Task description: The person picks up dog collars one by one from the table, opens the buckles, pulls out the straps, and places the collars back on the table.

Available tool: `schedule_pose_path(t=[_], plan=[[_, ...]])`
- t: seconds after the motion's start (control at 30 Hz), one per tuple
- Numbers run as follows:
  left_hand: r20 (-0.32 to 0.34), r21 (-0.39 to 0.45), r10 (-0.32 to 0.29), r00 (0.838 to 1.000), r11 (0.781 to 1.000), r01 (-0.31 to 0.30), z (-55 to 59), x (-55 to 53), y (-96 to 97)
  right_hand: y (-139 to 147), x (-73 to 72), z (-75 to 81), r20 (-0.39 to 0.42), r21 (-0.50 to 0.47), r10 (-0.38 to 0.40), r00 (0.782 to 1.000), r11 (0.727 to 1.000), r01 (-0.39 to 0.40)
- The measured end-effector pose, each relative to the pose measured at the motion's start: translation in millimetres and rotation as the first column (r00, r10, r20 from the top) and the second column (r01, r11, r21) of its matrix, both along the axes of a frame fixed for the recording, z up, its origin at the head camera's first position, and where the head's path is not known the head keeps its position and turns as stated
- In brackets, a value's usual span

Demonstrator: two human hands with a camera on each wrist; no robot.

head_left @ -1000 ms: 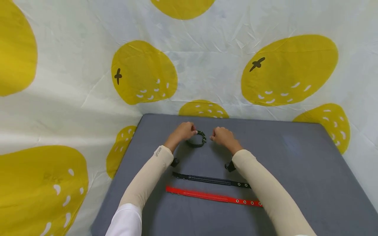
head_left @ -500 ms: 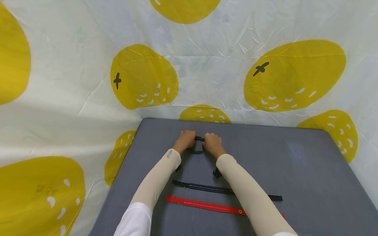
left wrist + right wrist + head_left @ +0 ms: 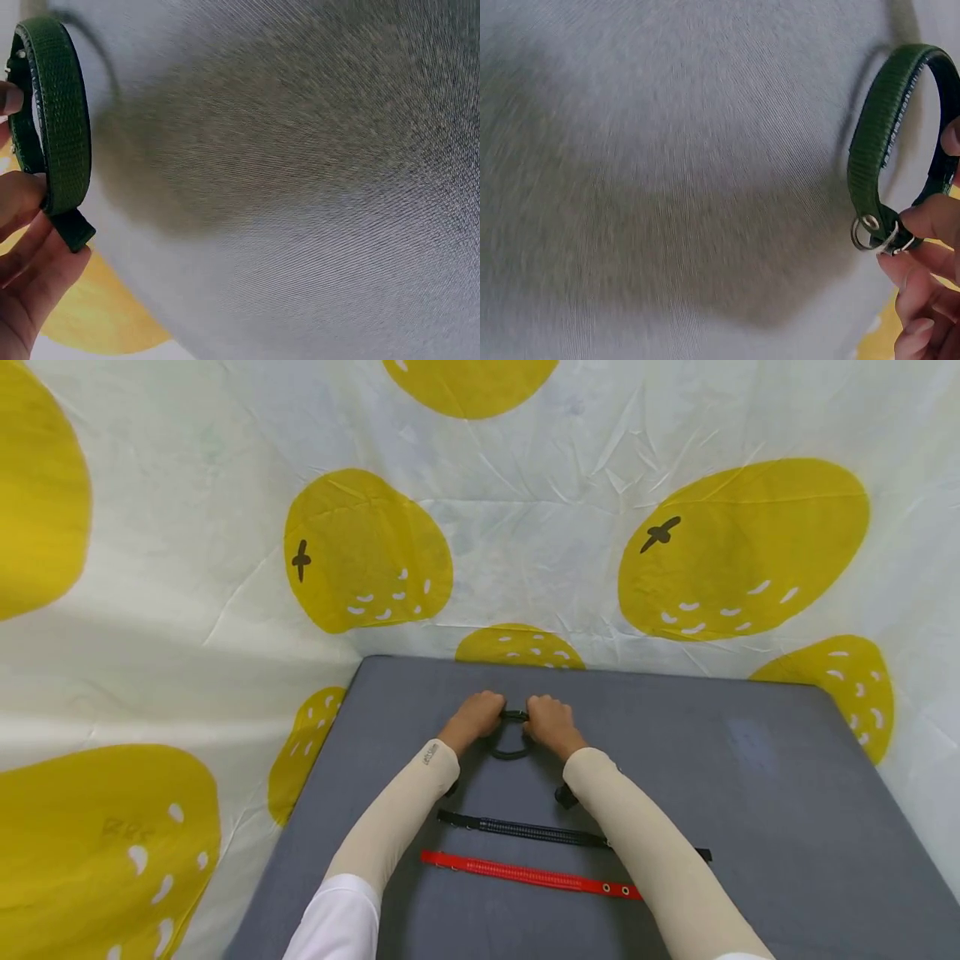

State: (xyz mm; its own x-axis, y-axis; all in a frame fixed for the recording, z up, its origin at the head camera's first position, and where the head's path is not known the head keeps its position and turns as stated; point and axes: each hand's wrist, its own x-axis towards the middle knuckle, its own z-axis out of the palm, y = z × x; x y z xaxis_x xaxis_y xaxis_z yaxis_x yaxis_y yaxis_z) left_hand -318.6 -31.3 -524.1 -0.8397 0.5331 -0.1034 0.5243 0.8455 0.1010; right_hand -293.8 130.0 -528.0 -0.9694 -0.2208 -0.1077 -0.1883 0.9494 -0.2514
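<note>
A green pet collar [image 3: 510, 754], bent round into a loop, is held between both hands above the far part of the table. My left hand [image 3: 482, 713] pinches it near its strap end, which sticks out past the fingers in the left wrist view, where the textured green band [image 3: 66, 112] faces the camera. My right hand [image 3: 551, 721] grips the other side at the buckle. In the right wrist view, thumb and fingers pinch beside the metal buckle and ring [image 3: 866, 232]. Whether the buckle is fastened cannot be seen.
Nearer the body, a black collar [image 3: 536, 832] and a red collar [image 3: 517, 873] lie stretched out side by side on the grey table [image 3: 787, 827]. The right forearm covers part of both. A white cloth with yellow fruit shapes [image 3: 367, 550] hangs behind and to the left.
My right hand has moved left to the green collar and taken hold of it. The left hand has kept its grip throughout. The black and red collars stay put.
</note>
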Motion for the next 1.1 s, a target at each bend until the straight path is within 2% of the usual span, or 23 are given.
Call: schedule_pose_path(t=[0.1, 0.23, 0.4, 0.57, 0.7, 0.77, 0.87, 0.97, 1.03, 1.1], plan=[[-0.024, 0.017, -0.025, 0.999, 1.0, 0.025, 8.8, 6.2, 2.4, 8, 2.6, 9.3, 0.013, -0.016, 0.03, 0.999, 0.999, -0.029], [-0.096, 0.041, -0.066, 0.993, 0.997, 0.07, 24.8, 17.3, 4.8, 24, 7.4, 23.1, 0.054, -0.092, 0.085, 0.995, 0.993, -0.079], [-0.197, 0.065, -0.133, 0.971, 0.987, 0.148, 46.1, 39.0, 6.9, 49, 20.6, 44.0, 0.059, -0.244, 0.178, 0.982, 0.957, -0.159], [-0.325, 0.121, -0.187, 0.927, 0.964, 0.236, 63.7, 69.1, 5.0, 67, 44.3, 66.0, 0.041, -0.36, 0.232, 0.972, 0.911, -0.202], [-0.423, 0.154, -0.202, 0.883, 0.945, 0.29, 77.8, 96.4, 5.4, 77, 70.2, 81.6, 0.007, -0.443, 0.205, 0.979, 0.878, -0.181], [-0.477, 0.155, -0.2, 0.856, 0.939, 0.306, 85.6, 110.9, 6.1, 79, 85.5, 88.9, -0.011, -0.486, 0.18, 0.984, 0.859, -0.162], [-0.544, 0.174, -0.195, 0.816, 0.925, 0.337, 95.2, 133.0, 6.0, 81, 111.8, 96.7, -0.026, -0.568, 0.149, 0.988, 0.812, -0.137], [-0.592, 0.214, -0.193, 0.782, 0.898, 0.384, 102.2, 153.8, 4.0, 83, 138.9, 103.5, -0.028, -0.661, 0.139, 0.99, 0.741, -0.123], [-0.606, 0.252, -0.189, 0.773, 0.876, 0.411, 106.4, 165.9, 2.5, 84, 156.1, 108.5, -0.04, -0.703, 0.131, 0.991, 0.701, -0.121], [-0.601, 0.292, -0.184, 0.778, 0.855, 0.428, 109.8, 175.8, 1.0, 86, 171.5, 113.1, -0.075, -0.721, 0.121, 0.99, 0.68, -0.137]])
